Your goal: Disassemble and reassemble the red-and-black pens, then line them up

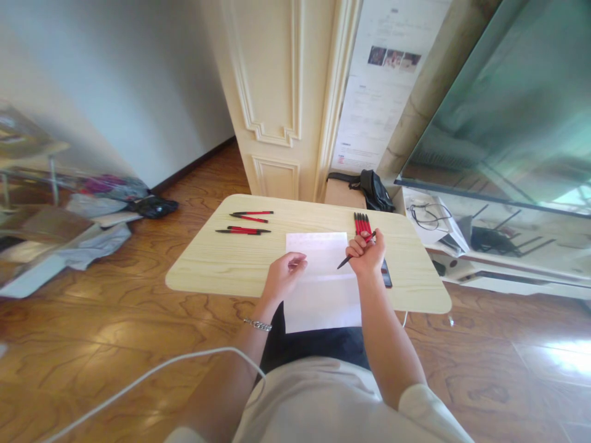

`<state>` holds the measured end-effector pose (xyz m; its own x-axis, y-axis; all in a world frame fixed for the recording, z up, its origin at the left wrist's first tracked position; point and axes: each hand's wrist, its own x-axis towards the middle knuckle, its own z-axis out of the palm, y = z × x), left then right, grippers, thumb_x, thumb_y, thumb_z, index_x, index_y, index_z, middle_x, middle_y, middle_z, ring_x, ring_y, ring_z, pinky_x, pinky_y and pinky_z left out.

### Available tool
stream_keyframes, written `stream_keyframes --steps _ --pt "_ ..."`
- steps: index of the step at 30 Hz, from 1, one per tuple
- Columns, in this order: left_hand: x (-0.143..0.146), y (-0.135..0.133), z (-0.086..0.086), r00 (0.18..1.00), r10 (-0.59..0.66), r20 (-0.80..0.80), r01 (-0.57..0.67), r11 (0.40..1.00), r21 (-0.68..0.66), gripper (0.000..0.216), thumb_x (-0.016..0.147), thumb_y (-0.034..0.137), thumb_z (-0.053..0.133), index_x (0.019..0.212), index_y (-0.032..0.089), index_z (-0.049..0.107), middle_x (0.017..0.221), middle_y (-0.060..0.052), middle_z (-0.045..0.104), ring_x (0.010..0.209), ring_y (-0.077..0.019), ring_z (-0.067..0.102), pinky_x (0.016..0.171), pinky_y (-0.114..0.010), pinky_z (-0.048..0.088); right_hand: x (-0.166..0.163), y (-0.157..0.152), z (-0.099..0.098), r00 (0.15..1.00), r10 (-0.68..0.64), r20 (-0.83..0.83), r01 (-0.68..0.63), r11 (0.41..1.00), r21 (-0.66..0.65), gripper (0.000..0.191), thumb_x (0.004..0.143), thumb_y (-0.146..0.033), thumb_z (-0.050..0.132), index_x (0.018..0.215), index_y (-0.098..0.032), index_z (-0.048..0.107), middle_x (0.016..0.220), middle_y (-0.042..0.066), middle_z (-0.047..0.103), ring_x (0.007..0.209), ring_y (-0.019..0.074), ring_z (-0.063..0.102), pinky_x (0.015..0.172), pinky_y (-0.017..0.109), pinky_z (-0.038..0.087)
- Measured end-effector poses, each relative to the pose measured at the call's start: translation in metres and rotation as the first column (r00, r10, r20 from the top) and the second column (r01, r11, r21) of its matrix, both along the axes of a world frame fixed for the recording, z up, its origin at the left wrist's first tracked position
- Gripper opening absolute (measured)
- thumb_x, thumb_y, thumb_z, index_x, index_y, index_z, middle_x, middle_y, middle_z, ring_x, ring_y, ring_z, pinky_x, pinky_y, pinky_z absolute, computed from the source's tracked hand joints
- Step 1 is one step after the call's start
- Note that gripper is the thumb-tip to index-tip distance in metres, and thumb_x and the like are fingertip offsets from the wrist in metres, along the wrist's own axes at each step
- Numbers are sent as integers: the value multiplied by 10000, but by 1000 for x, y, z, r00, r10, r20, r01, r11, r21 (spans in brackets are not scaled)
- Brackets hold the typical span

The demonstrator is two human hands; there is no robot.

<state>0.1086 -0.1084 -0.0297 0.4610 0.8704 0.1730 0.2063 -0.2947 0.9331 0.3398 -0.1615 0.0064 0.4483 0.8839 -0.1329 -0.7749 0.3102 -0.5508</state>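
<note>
A white sheet of paper (323,289) lies mid-worktop (221,264), its near edge hanging over, and the left hand (281,275) rests on its left margin with loosely curled fingers, holding nothing. Just right of it, the right hand (367,252) is closed around a pen (346,261), which looks light, stiff and smooth and is probably best pinched low on the barrel; its long axis slants, dark tip near-left over the paper, red end far-right. Beyond lie a tight row of red pens (362,223) pointing away and, well left, loose pens (244,231) lying crosswise.
</note>
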Motion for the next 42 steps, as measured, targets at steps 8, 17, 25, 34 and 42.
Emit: stream_keyframes --steps 8,17,25,34,42 --pt "27 15 -1 939 11 -345 145 894 425 217 840 208 560 1032 185 660 1085 -69 675 1032 -235 594 958 -398 444 2 5 0 999 -26 -37 28 998 62 388 830 -574 480 708 -209 526 520 -61 403 372 55 324 300 171 255" --pt "39 6 -16 896 42 -442 207 842 499 260 857 188 534 1097 197 635 1188 -64 622 1085 -227 527 983 -387 394 -2 19 -12 969 -103 225 162 951 -263 493 846 -635 404 637 -199 498 532 -10 530 416 91 476 340 201 331" --pt "38 5 -17 897 60 -438 199 829 522 276 875 217 531 1133 183 624 1200 -59 619 1066 -226 510 982 -375 387 -2 20 -26 956 31 292 86 921 -380 551 815 -676 400 870 -177 627 548 45 624 463 145 585 409 236 432" --pt "39 6 -18 880 79 -469 209 822 529 311 881 239 522 1172 175 611 1268 -72 584 1084 -239 494 985 -381 386 -17 39 -49 735 -47 676 323 902 -288 205 631 -320 708 686 -195 556 497 -45 559 416 86 468 389 194 326" --pt "39 6 -19 871 79 -485 214 827 520 334 885 248 511 1202 182 592 1289 -70 572 1087 -244 494 986 -397 386 -16 37 -61 531 67 845 373 877 -303 253 661 -397 638 748 -161 660 620 25 656 540 134 556 485 227 402"
